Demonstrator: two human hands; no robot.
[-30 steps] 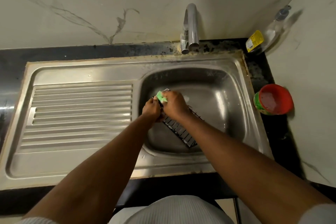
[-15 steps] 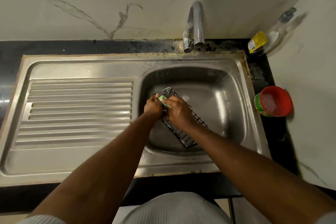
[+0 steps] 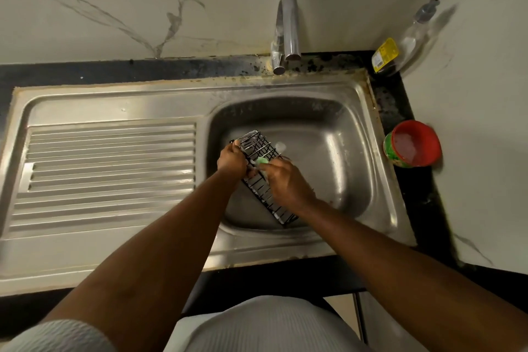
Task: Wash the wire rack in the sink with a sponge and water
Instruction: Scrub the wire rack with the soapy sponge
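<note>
A black wire rack (image 3: 258, 148) lies slanted in the steel sink basin (image 3: 337, 157), with foam on its upper bars. My left hand (image 3: 232, 161) grips the rack's left edge. My right hand (image 3: 284, 181) holds a green sponge (image 3: 261, 161) against the rack's middle; only the sponge's tip shows past the fingers. The rack's lower part runs under my right wrist to a corner near the basin's front.
A chrome tap (image 3: 288, 28) stands behind the basin; no water stream is visible. The ribbed drainboard (image 3: 108, 168) stretches to the left. A red and green tub (image 3: 413, 143) sits on the dark counter at right, a clear soap bottle (image 3: 400, 46) in the back corner.
My right hand has slid the sponge down the rack toward me, uncovering the foamy upper end. My left hand keeps its grip on the rack's edge.
</note>
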